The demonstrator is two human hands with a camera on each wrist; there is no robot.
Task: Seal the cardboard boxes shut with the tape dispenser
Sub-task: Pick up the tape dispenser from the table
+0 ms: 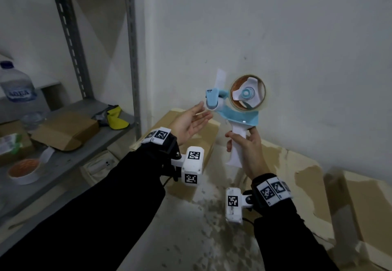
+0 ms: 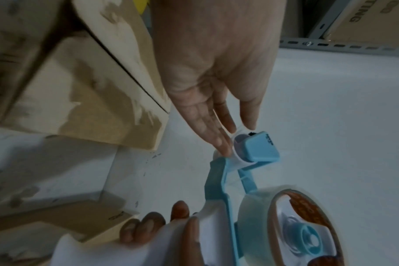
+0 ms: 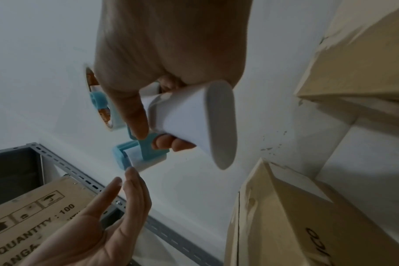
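Note:
My right hand [image 1: 246,150] grips the white handle of a blue-and-white tape dispenser [image 1: 237,109] and holds it upright in front of the white wall. A roll of clear tape [image 1: 248,93] sits on its hub. A loose strip of tape [image 1: 219,78] sticks up from the dispenser's front. My left hand [image 1: 191,122] is flat, palm up, its fingertips [image 2: 221,144] touching the dispenser's white roller [image 2: 237,153]. A closed cardboard box [image 1: 191,135] stands below the left hand, and a larger box [image 1: 297,186] stands at the lower right.
A grey metal shelf [image 1: 70,135] at the left holds a water bottle [image 1: 17,84], a flattened carton [image 1: 65,130], a spare tape roll [image 1: 24,171] and a yellow cloth [image 1: 116,118]. A speckled floor [image 1: 191,239] lies between me and the boxes.

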